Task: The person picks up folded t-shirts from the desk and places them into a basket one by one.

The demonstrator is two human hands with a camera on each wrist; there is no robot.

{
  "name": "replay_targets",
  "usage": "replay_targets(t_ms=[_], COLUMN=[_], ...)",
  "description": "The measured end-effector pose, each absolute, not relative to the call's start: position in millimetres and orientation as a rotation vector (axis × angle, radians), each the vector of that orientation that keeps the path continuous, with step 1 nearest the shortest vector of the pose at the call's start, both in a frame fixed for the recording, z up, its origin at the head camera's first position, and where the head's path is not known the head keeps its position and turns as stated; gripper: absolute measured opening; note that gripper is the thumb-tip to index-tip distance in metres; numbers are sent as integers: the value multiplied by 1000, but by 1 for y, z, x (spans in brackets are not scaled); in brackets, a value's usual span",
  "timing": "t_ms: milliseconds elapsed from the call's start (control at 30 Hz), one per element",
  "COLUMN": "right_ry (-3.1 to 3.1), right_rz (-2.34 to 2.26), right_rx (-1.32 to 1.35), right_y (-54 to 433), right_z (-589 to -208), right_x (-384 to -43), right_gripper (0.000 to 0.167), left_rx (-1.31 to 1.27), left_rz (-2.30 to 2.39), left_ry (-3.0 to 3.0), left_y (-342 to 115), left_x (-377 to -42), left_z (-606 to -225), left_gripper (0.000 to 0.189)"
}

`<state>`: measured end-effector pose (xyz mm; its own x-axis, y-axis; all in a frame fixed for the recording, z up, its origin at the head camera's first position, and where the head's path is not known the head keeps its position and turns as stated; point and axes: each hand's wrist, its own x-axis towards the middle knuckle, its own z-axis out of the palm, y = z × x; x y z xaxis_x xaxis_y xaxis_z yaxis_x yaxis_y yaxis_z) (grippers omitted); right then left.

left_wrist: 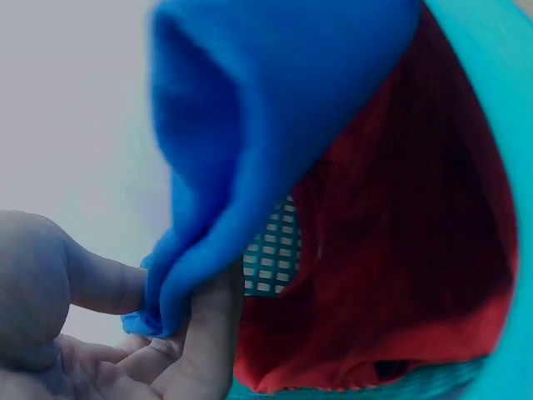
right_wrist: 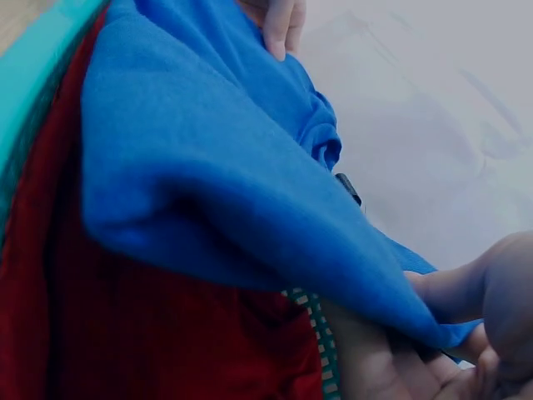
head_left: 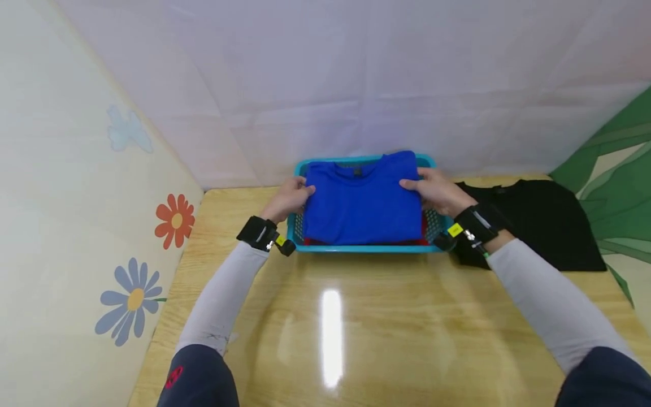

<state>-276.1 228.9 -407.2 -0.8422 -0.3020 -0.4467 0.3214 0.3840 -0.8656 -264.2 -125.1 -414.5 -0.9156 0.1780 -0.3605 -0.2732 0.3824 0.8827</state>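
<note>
- The worktop [head_left: 396, 330] bears the turquoise basket [head_left: 356, 249], its far side close to the white backdrop.
- Over that basket I see the folded blue T-shirt [head_left: 363, 206], above a red garment [left_wrist: 400, 217] inside; whether their cloth touches, I can't tell.
- The shirt looks light, soft and floppy, unlikely to break or slip much; its loose layers could sag open between two holds, so gripping every layer at both side edges seems wise.
- The left hand [head_left: 289, 200] and right hand [head_left: 438, 191] reach forward to opposite sides of the shirt, roughly level, thumbs on top, facing each other.
- The fingers [left_wrist: 212, 333] of each hand are narrowed to a pinch, cloth caught against the thumb.
- The small dark neck label [head_left: 357, 172] sits at the collar, midway between both holds.
</note>
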Motion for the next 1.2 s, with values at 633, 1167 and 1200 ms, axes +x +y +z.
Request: replay_targets(t_ms=[633,1167,1200], right_ry=[2327,2404,2404], right_rz=[-1227,-859,-830], right_rx=[-37,-73,-93], right_y=[216,212,212], right_z=[-407,-405,-408], right_x=[-277,-286,-286], right_gripper=[25,23,25], left_rx=[54,-38,-38], left_rz=[1127,858,825], left_ry=[2508,2365,2373], left_y=[-107,-89,-88], left_x=[-266,-291,-293], left_z=[-409,-408,-411], left_gripper=[20,60,58])
